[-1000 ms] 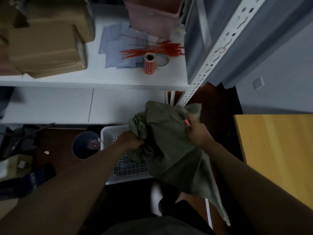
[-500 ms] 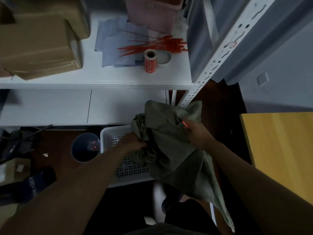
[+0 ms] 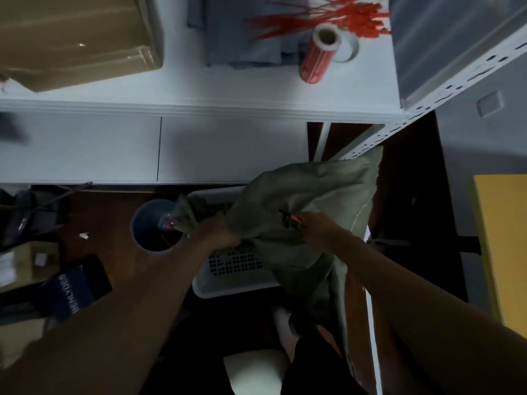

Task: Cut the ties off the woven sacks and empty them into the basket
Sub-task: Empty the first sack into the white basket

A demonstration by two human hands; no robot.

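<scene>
Since a second ago both hands dropped lower. Left hand (image 3: 219, 232) clenches the green sack (image 3: 299, 206) over the white basket (image 3: 236, 283); right hand (image 3: 316, 229) pinches it beside something red. Whether emptying is finished, I cannot tell.

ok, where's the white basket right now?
Head view, lower centre: the white basket sits on the floor below the shelf, right of the round blue bin, partly hidden by the green sack both hands hold over it.

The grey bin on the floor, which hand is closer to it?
Left. The left hand grips the sack just right of the grey bin; the right hand holds it farther right.
</scene>
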